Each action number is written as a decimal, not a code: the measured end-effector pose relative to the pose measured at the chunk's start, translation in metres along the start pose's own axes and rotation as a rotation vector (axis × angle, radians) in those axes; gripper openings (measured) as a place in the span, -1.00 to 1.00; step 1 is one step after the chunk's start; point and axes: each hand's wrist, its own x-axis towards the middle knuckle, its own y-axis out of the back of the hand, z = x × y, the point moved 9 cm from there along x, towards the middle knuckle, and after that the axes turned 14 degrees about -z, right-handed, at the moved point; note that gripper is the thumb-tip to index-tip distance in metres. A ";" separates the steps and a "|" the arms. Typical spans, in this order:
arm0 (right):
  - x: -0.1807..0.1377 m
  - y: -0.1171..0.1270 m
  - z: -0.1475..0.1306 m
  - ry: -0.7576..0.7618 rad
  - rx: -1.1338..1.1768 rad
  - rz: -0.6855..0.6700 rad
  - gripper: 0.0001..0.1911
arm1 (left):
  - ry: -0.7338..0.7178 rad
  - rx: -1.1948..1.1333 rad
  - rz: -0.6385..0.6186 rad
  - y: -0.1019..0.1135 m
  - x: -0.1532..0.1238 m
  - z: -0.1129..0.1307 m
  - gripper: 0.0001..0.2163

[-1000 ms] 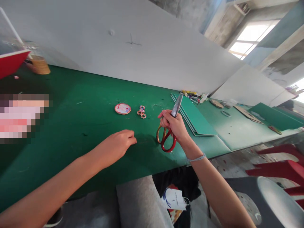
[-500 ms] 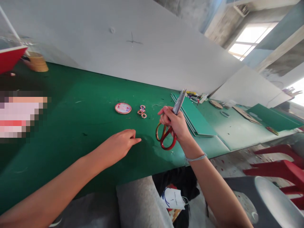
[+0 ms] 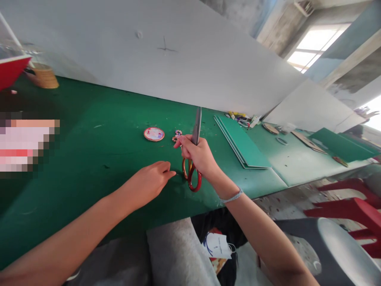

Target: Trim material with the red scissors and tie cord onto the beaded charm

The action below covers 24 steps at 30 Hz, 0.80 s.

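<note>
Our right hand (image 3: 200,155) is hanging further left than earlier, its grip wrapping red-and-gold-handled steel scissors (image 3: 197,130) above the flat green desk (image 3: 119,115); our left hand (image 3: 151,180) is curling nearby, whether pinching anything we cannot tell. We are seeing nothing between the blades, so seemingly no cut is starting; room is stretching leftward, the desk's near edge running below both hands.

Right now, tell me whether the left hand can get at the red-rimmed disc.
Probably yes: the red-rimmed disc lies beyond the left hand, with green tabletop between them; the right hand, holding scissors, is off to the right.
</note>
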 end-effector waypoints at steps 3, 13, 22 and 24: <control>-0.006 0.003 -0.004 0.023 -0.020 -0.006 -0.63 | 0.017 -0.009 -0.013 0.001 0.000 0.000 -0.73; -0.040 0.059 -0.006 0.092 0.106 0.153 -0.70 | 0.036 -0.022 -0.031 -0.004 0.001 -0.002 -0.75; -0.043 0.074 0.000 0.028 0.019 0.185 -0.67 | -0.025 -0.002 0.028 0.001 -0.006 0.003 -0.73; -0.045 0.081 -0.001 0.023 0.004 0.205 -0.67 | -0.037 -0.007 0.025 0.001 -0.007 0.004 -0.73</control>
